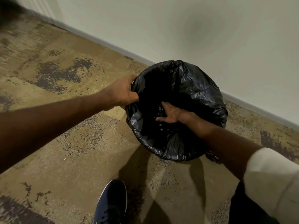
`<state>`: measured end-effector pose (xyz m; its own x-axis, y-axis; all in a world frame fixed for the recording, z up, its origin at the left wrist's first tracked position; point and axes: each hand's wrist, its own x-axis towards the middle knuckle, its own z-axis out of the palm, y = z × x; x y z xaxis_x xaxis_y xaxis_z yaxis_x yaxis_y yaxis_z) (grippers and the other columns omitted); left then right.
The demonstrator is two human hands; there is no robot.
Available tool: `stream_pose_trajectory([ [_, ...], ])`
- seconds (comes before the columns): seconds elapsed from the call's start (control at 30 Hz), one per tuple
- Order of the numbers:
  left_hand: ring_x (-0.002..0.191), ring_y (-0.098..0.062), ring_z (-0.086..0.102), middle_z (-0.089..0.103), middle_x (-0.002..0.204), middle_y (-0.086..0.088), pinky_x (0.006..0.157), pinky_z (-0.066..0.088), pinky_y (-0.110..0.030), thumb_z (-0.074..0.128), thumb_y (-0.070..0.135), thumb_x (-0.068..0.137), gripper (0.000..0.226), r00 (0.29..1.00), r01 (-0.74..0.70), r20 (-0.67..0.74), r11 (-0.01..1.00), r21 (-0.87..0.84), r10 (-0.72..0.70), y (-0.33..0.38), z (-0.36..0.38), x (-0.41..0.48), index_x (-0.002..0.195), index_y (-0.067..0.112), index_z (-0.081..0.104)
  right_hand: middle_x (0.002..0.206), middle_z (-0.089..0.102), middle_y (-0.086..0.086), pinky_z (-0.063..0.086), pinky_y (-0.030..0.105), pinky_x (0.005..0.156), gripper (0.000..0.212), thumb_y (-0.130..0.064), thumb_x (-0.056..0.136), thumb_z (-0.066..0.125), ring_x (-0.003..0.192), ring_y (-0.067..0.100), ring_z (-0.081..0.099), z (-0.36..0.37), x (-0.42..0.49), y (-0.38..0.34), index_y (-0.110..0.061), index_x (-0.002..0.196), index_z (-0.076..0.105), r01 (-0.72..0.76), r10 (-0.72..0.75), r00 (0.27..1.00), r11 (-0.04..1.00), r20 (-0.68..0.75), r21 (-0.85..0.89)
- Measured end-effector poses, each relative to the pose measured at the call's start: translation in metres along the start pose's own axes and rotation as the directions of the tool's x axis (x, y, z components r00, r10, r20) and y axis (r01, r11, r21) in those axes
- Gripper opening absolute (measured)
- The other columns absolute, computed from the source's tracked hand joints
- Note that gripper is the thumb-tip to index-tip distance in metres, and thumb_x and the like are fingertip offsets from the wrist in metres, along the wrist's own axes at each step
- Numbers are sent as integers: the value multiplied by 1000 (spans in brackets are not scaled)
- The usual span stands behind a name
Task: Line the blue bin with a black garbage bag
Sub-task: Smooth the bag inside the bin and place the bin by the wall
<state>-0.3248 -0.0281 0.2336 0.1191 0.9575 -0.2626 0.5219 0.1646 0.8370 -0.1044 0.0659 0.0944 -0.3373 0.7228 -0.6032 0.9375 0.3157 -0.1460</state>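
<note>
Between left-hand fingers (135, 94): black garbage bag (194, 88) rim.

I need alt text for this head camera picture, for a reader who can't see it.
A left hand grips the rim of a black bag draped over a bin, while the right hand presses flat inside it, on carpet by a wall.

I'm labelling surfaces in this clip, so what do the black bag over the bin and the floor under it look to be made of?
The black garbage bag looks like thin plastic film with a slight gloss: it crinkles into fine folds that catch grey highlights. The left hand pinches its edge; the right hand presses inside. The mottled tan floor seems to be low-pile carpet, matte with a grainy looped texture, though blur leaves that open.
</note>
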Motion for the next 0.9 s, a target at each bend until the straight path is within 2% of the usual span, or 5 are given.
stream_pose_trajectory([
  [0.2, 89, -22, 69, 62, 112, -6, 53, 60, -25, 59, -3, 90, 53, 1000, 16, 13, 999, -31, -15, 2, 2, -2, 138, 14, 43, 144, 54, 9, 47, 45, 106, 43, -37, 101, 49, 131, 32, 54, -4, -39, -33, -16, 138, 55, 79, -115, 980, 974, -165, -212],
  [0.53, 89, -21, 66, 62, 114, -13, 48, 52, -17, 62, 8, 86, 54, 999, -32, 32, 999, -12, 32, 5, 5, -11, 137, 11, 44, 165, 26, 12, 29, 47, 120, 64, -50, 101, 45, 149, 37, 30, 13, -16, -9, -21, 157, 32, -12, 29, 997, 970, 66, -242],
  [0.63, 88, -19, 65, 62, 108, -10, 49, 54, -20, 56, -3, 91, 45, 1000, 3, 29, 1000, 0, -3, 7, 3, -5, 133, 12, 46, 142, 57, 3, 51, 45, 97, 45, -44, 100, 49, 130, 28, 55, -11, -75, -13, -23, 139, 53, 114, -198, 955, 933, -221, -342],
  [0.73, 85, -21, 67, 63, 103, -9, 53, 60, -28, 55, -4, 91, 37, 999, 34, 33, 999, 6, -34, 15, 3, 0, 122, 16, 48, 124, 68, -2, 56, 42, 86, 29, -37, 103, 44, 113, 23, 63, -40, -144, -4, -25, 120, 64, 234, -488, 679, 852, -548, -469],
  [0.9, 99, -29, 68, 63, 116, -15, 76, 63, -46, 56, -3, 90, 46, 995, 89, 39, 996, -13, -89, 17, 2, 7, 130, 17, 45, 169, 19, 9, 23, 58, 122, 74, -58, 102, 37, 154, 31, 22, -51, -150, 60, -17, 160, 19, 16, -143, 692, 983, -708, -183],
])
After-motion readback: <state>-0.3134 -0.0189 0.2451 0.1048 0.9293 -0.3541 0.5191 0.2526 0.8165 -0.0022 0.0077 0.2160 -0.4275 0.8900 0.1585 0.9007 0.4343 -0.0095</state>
